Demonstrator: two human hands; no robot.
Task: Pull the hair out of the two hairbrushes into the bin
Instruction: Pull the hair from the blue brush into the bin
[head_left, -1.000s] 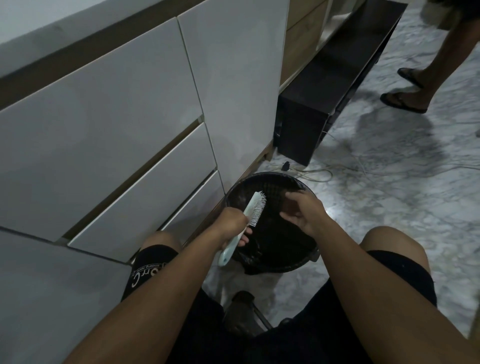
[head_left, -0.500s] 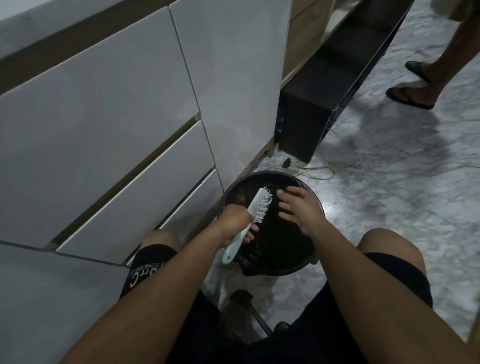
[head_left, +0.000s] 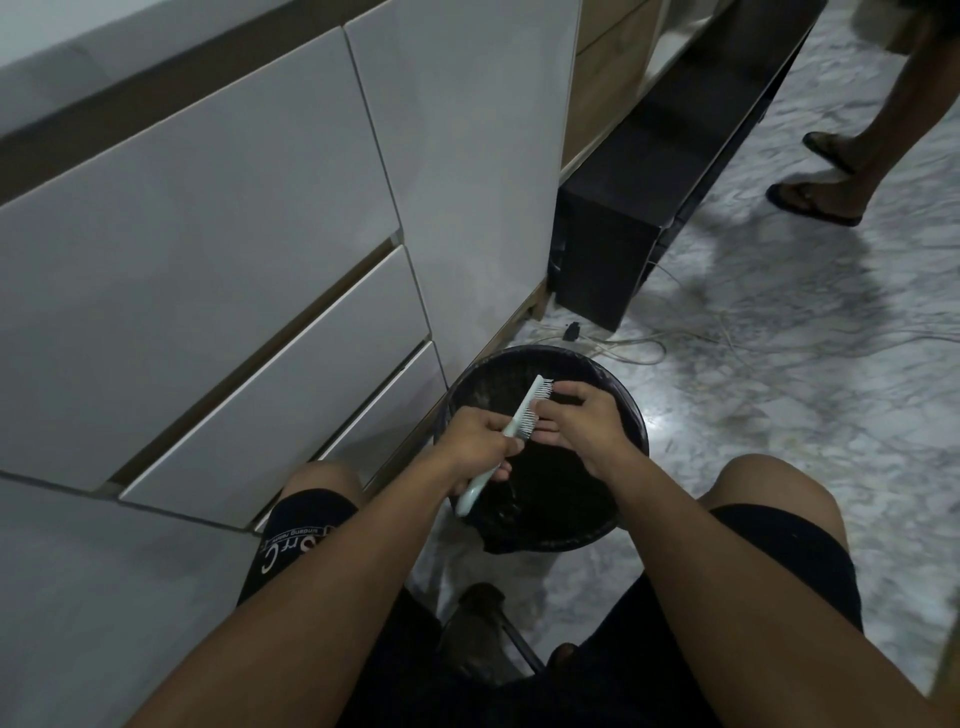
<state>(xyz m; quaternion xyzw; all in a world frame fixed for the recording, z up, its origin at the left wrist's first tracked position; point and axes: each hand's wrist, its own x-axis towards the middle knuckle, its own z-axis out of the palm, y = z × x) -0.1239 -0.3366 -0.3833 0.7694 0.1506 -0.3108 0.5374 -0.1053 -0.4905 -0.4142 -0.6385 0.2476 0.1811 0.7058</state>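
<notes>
A pale mint hairbrush (head_left: 521, 411) with white bristles is held over a round black bin (head_left: 618, 389) lined with a dark bag, standing on the floor between my knees. My left hand (head_left: 475, 441) grips the brush by its handle, whose end sticks out below my fist. The bristles face right. My right hand (head_left: 576, 415) rests against the bristles with its fingers pressed into them. Any hair between the fingers is too small to make out. Only one brush is in view.
White cabinet drawers (head_left: 234, 260) rise close on the left. A black box-shaped unit (head_left: 623, 249) stands behind the bin, with white cables (head_left: 649, 343) trailing over the marble floor. Another person's sandalled feet (head_left: 815, 192) are at the upper right. A dark stool (head_left: 483, 623) is under me.
My right hand moved left from beside the brush onto the bristles. My left hand turned the brush more edge-on.
</notes>
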